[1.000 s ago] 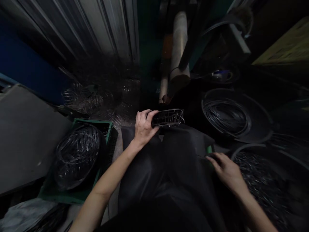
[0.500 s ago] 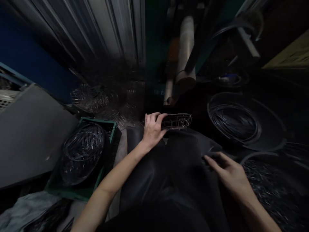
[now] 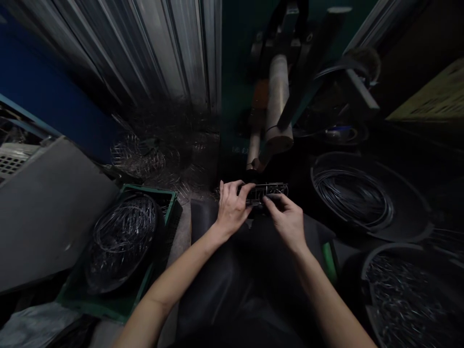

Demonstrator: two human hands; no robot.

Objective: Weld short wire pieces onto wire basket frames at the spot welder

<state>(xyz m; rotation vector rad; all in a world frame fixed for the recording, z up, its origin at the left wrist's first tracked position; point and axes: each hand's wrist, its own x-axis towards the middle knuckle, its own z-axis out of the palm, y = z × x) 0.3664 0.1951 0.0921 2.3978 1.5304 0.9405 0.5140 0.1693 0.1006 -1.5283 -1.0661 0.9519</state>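
Note:
My left hand (image 3: 232,205) is closed around the left end of a small wire basket (image 3: 279,187), with thumb and fingers on its long edges. The basket lies sideways above my dark apron (image 3: 232,270), below the end of a machine's metal cylinders. At the basket's near side, my right hand (image 3: 288,217) pinches with thumb and fingertips. Whatever sits in that pinch is too small and dark to make out.
The machine's thick cylinder (image 3: 279,96) and thin rod (image 3: 253,147) stand ahead. To the right are a tub of coiled wire (image 3: 353,193) and a tub of small metal pieces (image 3: 406,295). A green crate (image 3: 134,309) holds a basin of wire parts (image 3: 125,227) at left.
My right hand has come up and left from the apron to the basket. My left hand keeps its hold. The view has shifted slightly, and a green handle-like thing now shows at right.

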